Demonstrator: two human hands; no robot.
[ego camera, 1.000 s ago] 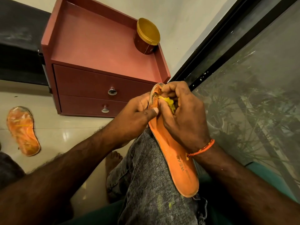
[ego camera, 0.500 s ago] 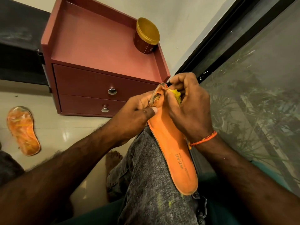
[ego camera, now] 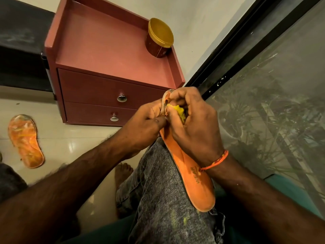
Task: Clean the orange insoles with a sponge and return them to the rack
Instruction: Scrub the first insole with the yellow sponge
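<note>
The left hand (ego camera: 146, 124) pinches the insole (ego camera: 193, 175) near its far end, fingers curled round the edge. The right hand (ego camera: 193, 131) presses a yellow sponge (ego camera: 178, 110) against that end, fingers bunched round it. The insole rests on a grey-jeaned knee (ego camera: 161, 182). A second insole (ego camera: 25, 140) lies on the tiled floor (ego camera: 73, 138), left of a red cabinet (ego camera: 105, 55) bearing a jar (ego camera: 158, 38). A glass door (ego camera: 272, 85) stands right.

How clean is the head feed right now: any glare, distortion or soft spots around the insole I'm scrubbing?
Head view: dim, warm light; wide-angle bend bows the cabinet and window frame; a glare patch sits on the floor tiles. The insole on the knee reads sharp, its print legible; the sponge is mostly hidden under the right hand; the near forearms are dark.
</note>
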